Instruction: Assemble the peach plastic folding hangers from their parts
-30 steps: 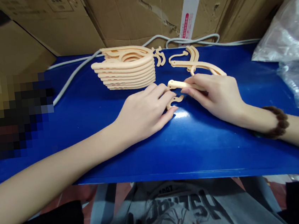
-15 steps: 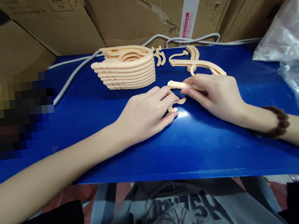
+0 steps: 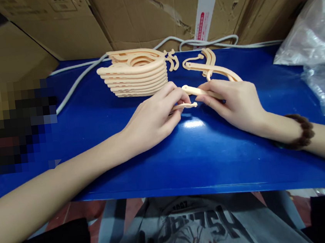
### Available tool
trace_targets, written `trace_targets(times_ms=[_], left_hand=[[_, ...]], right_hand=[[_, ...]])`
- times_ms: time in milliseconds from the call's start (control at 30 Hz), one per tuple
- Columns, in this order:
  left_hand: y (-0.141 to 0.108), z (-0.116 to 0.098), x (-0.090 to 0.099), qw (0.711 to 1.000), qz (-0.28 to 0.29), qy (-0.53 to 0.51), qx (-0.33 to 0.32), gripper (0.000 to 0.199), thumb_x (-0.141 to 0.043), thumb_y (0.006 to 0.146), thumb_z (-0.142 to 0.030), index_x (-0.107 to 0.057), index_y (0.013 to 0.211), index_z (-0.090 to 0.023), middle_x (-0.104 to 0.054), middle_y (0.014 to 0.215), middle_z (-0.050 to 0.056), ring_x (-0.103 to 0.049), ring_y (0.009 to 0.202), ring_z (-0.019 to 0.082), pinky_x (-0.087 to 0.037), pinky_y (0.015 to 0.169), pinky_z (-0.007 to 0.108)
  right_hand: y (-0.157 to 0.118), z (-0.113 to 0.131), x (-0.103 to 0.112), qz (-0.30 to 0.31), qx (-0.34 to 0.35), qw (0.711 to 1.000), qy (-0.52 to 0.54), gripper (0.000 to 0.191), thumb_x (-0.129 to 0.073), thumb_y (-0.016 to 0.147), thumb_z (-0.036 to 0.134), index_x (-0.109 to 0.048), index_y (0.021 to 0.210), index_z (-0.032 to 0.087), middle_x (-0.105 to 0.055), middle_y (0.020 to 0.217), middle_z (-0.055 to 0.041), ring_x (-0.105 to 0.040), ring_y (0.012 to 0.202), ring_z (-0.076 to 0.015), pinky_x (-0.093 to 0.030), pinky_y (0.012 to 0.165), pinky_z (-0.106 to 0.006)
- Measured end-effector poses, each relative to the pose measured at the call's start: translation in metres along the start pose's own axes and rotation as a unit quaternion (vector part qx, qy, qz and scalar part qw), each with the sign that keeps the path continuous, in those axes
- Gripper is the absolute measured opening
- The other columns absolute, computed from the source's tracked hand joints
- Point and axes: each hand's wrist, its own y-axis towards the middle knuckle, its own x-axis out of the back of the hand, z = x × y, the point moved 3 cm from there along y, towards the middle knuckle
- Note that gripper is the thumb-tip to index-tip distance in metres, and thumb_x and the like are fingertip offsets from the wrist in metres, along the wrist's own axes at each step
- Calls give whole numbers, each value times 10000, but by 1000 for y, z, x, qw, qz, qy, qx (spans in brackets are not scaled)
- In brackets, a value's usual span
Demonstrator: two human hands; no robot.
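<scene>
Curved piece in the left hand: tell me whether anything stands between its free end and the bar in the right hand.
Nothing visible does: only blue table shows in the narrow gap between the curved piece's free end and the bar.

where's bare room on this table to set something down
Bare: blue table from left hand and right hand to the near edge; between grey cable, beige stack and left forearm; between right hand and plastic bag. Crowded: back middle, with stack, hooks and curved pieces.
</scene>
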Motion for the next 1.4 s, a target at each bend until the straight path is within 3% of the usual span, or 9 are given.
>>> trace_targets(times_ms=[200,367,467,600,733,900,1267,1400], left_hand=[[1,-1,2,1000,-23,-1,15,224,-406,986,-93,-579,1095,-186,-701,1055,44,-670,910,153,-503,809,257],[1,-4,10,992,-10,55,114,247,-397,1011,-230,-584,1170,-225,-739,920,8,-681,736,163,-464,685,271],[1,-8,14,979,-24,134,150,249,-424,1023,-284,-622,1167,-237,-723,863,5,-685,751,182,-405,642,271],[1,-8,13,975,-23,175,139,258,-424,1064,-350,-640,1087,-211,-721,915,32,-707,888,212,-401,672,284],[2,-5,6,977,23,170,129,271,-436,1084,-388,-618,1036,-193,-722,964,47,-711,957,222,-427,713,292],[3,-4,4,975,61,170,130,275,-469,1093,-431,-608,1063,-197,-714,929,32,-712,889,216,-381,649,302],[2,-6,7,965,69,196,159,367,-452,1092,-509,-632,999,-204,-702,844,12,-681,770,201,-294,593,300],[2,-6,6,962,88,202,160,398,-368,1121,-469,-646,1012,-206,-705,828,18,-699,782,214,-284,580,301]], right_hand=[[0,-2,0,10,0,1000,12,399,-450,1086,527,-737,1144,257,-820,994,-60,-743,872,-242,-470,696,-359],[0,-1,-1,6,9,1000,20,375,-478,1083,499,-744,1139,241,-818,957,-47,-743,848,-232,-465,688,-352],[0,-1,-1,9,12,1000,19,375,-484,1082,492,-747,1159,236,-816,939,-42,-734,828,-230,-469,692,-353],[0,0,-1,14,13,1000,13,371,-483,1085,484,-749,1166,239,-815,911,-46,-732,810,-239,-465,677,-362],[0,1,-2,20,17,1000,15,382,-463,1091,495,-747,1158,250,-825,985,-46,-749,866,-242,-464,686,-358],[0,2,-3,35,24,999,0,441,-423,1096,526,-756,1152,241,-827,1014,-61,-751,873,-247,-449,674,-357],[0,3,-3,59,37,998,3,472,-390,1099,542,-752,1152,244,-827,1079,-67,-760,943,-252,-477,708,-367],[0,3,-3,61,33,998,2,472,-388,1097,546,-751,1165,252,-827,1080,-67,-761,962,-258,-480,706,-373]])
